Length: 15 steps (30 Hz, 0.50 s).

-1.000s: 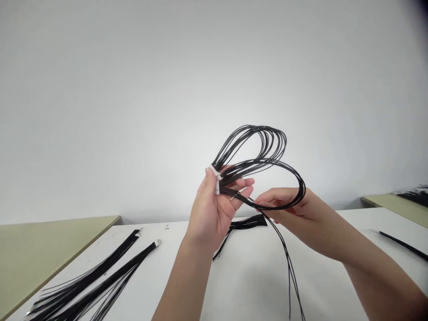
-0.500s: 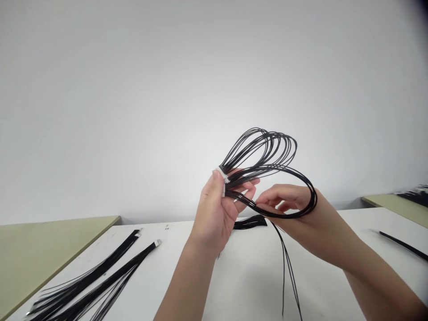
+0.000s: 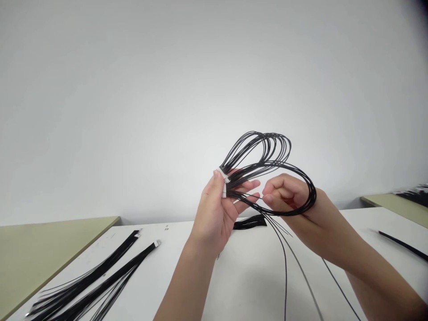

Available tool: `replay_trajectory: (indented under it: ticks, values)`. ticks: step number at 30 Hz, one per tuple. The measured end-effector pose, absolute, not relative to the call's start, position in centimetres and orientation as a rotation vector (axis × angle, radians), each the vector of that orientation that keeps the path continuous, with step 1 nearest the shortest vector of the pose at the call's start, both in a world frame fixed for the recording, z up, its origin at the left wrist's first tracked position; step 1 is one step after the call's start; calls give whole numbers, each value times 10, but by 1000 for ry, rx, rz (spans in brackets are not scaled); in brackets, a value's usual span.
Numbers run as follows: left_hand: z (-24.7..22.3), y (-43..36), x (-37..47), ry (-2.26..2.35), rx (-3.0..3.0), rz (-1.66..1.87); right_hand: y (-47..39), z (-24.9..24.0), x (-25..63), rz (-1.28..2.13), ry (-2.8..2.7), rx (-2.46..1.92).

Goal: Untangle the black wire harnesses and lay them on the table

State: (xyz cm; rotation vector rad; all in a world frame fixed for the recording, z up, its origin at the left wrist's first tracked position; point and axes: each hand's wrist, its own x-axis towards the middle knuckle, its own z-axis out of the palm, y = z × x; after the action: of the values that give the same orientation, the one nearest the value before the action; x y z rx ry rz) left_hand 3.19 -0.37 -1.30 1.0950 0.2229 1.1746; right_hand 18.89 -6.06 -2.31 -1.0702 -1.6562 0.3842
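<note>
My left hand (image 3: 214,209) grips the white connectors (image 3: 223,180) of a black wire harness (image 3: 267,139), thumb on top and the other fingers spread behind. From the connectors the wires run right and bend round in wide loops. My right hand (image 3: 284,194) reaches through the lower loop, its thumb and index finger pinched on a single black wire (image 3: 256,197) near the connector. The loop rests over my right wrist. Several loose wire ends (image 3: 285,267) hang down below, toward the table.
On the white table (image 3: 174,276), two black wire bundles (image 3: 100,272) with white connectors lie at left. Another bundle (image 3: 250,221) lies behind my hands, and a dark thin item (image 3: 403,245) at right. Greenish boards (image 3: 50,254) flank both sides; more wires (image 3: 414,195) sit far right.
My right hand has moved slightly up and its fingers have curled into a pinch, drawing one wire apart from the others. The hanging wire ends have spread wider. My left hand has stayed put.
</note>
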Motion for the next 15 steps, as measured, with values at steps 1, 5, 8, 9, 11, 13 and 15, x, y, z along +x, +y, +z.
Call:
replay_trajectory:
  ticks: [1,5,8,9,11,13,15]
  values:
    - [-13,-3,32,226,1091,1164,-62,-22,190,404,-1657,-1054]
    - [-14,-1,31,238,1074,1143,-70,-17,198,540,-1620,-1055]
    - [-15,1,30,246,1067,1148,-74,-15,209,736,-1523,-1045]
    - [-15,1,30,247,1068,1151,-74,-16,214,797,-1493,-1012]
    - [-16,2,29,253,1075,1151,-75,-16,223,857,-1443,-919]
    - [-16,2,29,268,1094,1152,-75,-17,231,833,-1376,-852]
    - [-15,2,29,294,1118,1160,-76,-15,236,793,-1289,-805]
